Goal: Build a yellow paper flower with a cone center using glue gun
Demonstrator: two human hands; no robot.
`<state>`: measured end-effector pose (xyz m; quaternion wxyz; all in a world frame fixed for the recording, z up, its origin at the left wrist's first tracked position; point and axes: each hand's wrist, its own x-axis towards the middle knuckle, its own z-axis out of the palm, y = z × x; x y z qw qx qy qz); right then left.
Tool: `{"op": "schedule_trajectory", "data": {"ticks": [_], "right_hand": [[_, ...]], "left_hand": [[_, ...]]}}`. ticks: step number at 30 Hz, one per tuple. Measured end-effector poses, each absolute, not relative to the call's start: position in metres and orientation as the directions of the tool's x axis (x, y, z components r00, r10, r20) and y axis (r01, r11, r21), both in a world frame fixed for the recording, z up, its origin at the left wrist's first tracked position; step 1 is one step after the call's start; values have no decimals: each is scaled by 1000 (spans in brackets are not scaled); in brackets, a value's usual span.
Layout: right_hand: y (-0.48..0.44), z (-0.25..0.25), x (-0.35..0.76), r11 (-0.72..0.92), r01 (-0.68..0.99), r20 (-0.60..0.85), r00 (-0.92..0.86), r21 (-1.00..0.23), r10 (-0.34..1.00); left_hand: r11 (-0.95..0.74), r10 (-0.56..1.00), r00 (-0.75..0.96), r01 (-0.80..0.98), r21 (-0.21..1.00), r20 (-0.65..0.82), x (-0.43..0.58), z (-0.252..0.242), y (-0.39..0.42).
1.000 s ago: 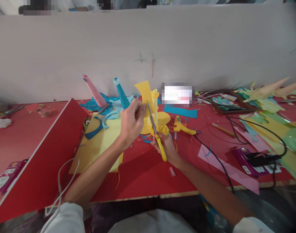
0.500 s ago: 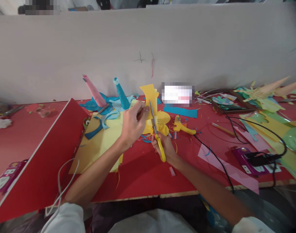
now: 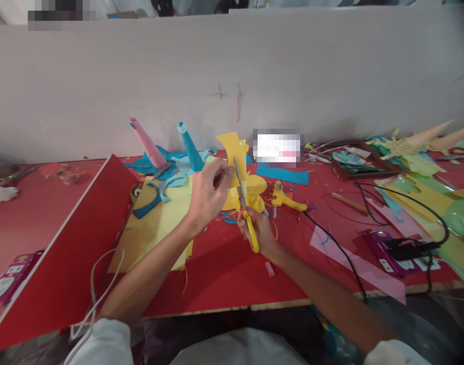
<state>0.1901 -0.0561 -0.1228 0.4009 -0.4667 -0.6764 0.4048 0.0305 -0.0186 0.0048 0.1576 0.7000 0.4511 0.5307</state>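
Between the thumb and fingers of my left hand (image 3: 211,188) is a strip of yellow paper (image 3: 232,144), held up above the table. My right hand (image 3: 260,230) grips scissors (image 3: 250,228) with yellow handles. Their metal blades point up and away from me and lie across the yellow paper, close to my left fingertips. Behind the scissors a yellow paper flower (image 3: 256,188) rests among thin blue and yellow scraps, partly covered by the blades and my right hand.
A yellow glue gun (image 3: 288,198) lies right of the flower, its black cord running to a purple power strip (image 3: 391,253). Yellow sheets (image 3: 155,233) lie at left beside a raised red panel (image 3: 72,238). Pink (image 3: 150,144) and blue paper cones (image 3: 191,149) stand behind.
The top of the yellow paper strip has tilted slightly to the left. Both hands and the scissors stay in nearly the same place.
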Motion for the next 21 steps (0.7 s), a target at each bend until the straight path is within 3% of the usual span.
{"op": "schedule_trajectory", "data": {"ticks": [5, 11, 21], "right_hand": [[-51, -120, 188, 251, 227, 203, -213, -941, 956], [-50, -124, 193, 278, 285, 225, -204, -917, 953], [-52, -119, 192, 173, 267, 134, -160, -948, 978]], "left_hand": [[-515, 837, 91, 468, 718, 540, 33, 0, -19], [-518, 838, 103, 463, 720, 537, 35, -3, -20], [-489, 862, 112, 441, 753, 494, 33, 1, -18]]}}
